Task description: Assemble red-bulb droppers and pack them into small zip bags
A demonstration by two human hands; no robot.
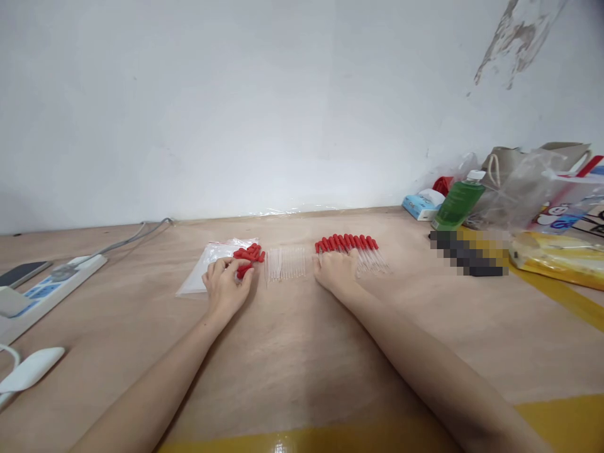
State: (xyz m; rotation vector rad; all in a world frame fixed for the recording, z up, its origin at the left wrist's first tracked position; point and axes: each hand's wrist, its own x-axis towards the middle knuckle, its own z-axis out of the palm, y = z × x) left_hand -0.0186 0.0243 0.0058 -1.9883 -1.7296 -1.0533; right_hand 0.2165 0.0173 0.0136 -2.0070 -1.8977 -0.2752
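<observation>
My left hand (226,286) is over a small pile of red rubber bulbs (250,253), its fingers curled and a red bulb between thumb and forefinger. The pile lies at the edge of a clear plastic bag (195,274). To its right, thin clear dropper tubes (286,263) lie side by side in a row. My right hand (336,270) rests at the left end of a fanned row of droppers (372,257) with red bulbs on top. Its fingers are bent and partly hidden, closed around the lower part of the leftmost dropper.
A white power strip (56,289), a phone (23,274) and a white plug (33,370) are at the left. At the right stand a green bottle (458,201), a blue tissue pack (421,204) and plastic bags (523,189). Yellow tape (302,440) runs along the front edge.
</observation>
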